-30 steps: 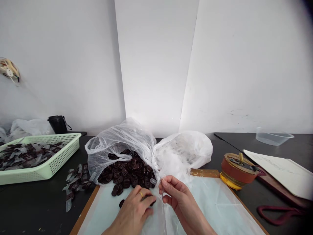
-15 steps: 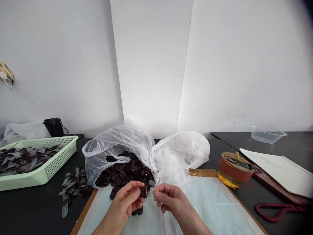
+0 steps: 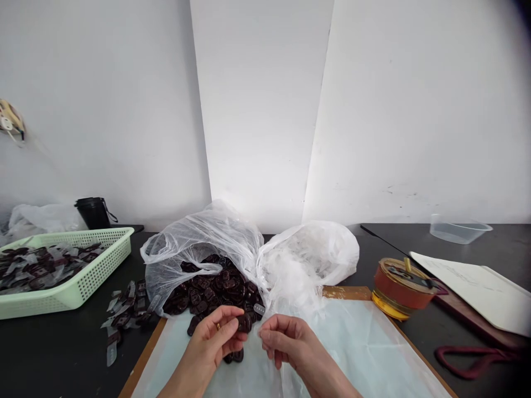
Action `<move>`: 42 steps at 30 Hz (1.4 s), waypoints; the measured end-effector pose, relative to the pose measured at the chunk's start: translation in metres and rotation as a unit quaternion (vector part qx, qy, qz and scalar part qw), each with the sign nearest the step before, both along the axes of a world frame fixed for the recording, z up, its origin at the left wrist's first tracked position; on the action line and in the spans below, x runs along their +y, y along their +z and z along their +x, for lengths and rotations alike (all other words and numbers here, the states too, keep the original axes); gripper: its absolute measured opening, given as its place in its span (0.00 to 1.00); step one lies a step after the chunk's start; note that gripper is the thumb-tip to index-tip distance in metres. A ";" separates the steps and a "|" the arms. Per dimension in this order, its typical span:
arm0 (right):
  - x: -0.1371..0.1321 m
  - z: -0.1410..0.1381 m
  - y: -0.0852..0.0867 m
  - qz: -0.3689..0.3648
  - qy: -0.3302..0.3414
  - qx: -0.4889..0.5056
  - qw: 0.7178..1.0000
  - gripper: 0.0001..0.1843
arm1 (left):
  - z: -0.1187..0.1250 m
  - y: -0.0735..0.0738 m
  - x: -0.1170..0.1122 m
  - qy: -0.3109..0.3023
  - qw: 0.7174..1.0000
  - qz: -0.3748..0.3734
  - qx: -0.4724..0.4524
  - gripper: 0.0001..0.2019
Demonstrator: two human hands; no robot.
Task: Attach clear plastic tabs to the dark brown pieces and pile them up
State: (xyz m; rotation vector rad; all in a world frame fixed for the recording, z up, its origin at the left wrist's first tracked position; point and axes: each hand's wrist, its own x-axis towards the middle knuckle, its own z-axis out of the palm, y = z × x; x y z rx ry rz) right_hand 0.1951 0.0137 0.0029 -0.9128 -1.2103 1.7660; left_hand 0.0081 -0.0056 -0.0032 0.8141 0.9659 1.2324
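Dark brown plastic tag (image 3: pixel 244 323) was pinched between the thumb and fingers of the left hand (image 3: pixel 213 337), just above a pale sheet (image 3: pixel 352 342) on a wooden board (image 3: pixel 346 293). The right hand (image 3: pixel 286 345) was beside it, with fingers curled; I cannot tell if they gripped anything. Behind the hands, many similar tags (image 3: pixel 211 296) lay in a white plastic bag (image 3: pixel 199 243).
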 end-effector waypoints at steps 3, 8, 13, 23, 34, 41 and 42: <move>-0.002 -0.002 -0.002 -0.017 0.011 0.008 1.000 0.10 | 0.002 0.002 -0.002 0.004 1.000 0.003 -0.016 0.13; -0.004 -0.007 -0.004 -0.050 0.027 0.034 0.998 0.09 | 0.002 0.005 -0.004 -0.024 0.999 0.026 -0.005 0.10; -0.004 -0.007 -0.005 -0.090 0.029 0.051 0.994 0.08 | 0.000 0.006 -0.006 -0.029 0.999 0.033 0.009 0.08; -0.004 -0.005 -0.010 -0.111 0.050 0.092 0.988 0.03 | -0.002 0.002 -0.007 -0.042 0.995 0.061 0.060 0.08; -0.003 -0.005 -0.011 -0.118 0.057 0.095 0.987 0.10 | -0.010 -0.010 -0.002 -0.067 0.986 0.116 0.095 0.06; -0.002 -0.009 -0.021 -0.050 0.028 0.065 0.996 0.18 | -0.008 -0.006 -0.002 -0.084 0.987 0.114 0.071 0.11; -0.001 -0.010 -0.023 -0.041 0.028 0.075 0.996 0.19 | -0.008 -0.006 -0.002 -0.092 0.987 0.112 0.069 0.11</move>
